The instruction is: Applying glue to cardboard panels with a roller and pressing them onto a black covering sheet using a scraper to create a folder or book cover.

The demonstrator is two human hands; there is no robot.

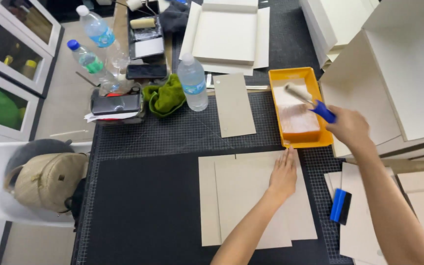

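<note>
Paint roller (298, 92), small and cream-coloured with a blue handle, lies on a slant: its long axis runs from the handle at about 4 o'clock up to the fuzzy head at 10 o'clock, and the head rests inside the orange tray (277, 78) at roughly 2 o'clock from the middle of the work surface. Right hand (350, 127) is wrapped fully round the blue handle, fingers closed on it. Left hand (283, 174) lies flat and spread open, palm down, gripping nothing, on a stack of grey cardboard sheets (241, 196) that are rectangular, matte and stiff-looking, their long sides running 12 to 6 o'clock

Orange tray is a shallow rectangular plastic tub, long axis 12 to 6, holding a whitish wet-looking film across its floor. It stands just beside the upper right corner of the cardboard sheets, on a black cutting mat (148, 206) printed with a fine white grid

At 12 o'clock from the left hand lies a single narrow cardboard strip (234, 105), upright on the mat. Beside it at 11 o'clock stands a clear plastic water bottle (193, 83) with a white cap, and next to that a crumpled green cloth (165, 95). A blue and black squeegee (341, 206) lies at 3 o'clock from the left forearm. Large white boards (403, 68) fill the 2 o'clock corner. A beige backpack (47, 179) sits on a white chair at 9 o'clock
</note>
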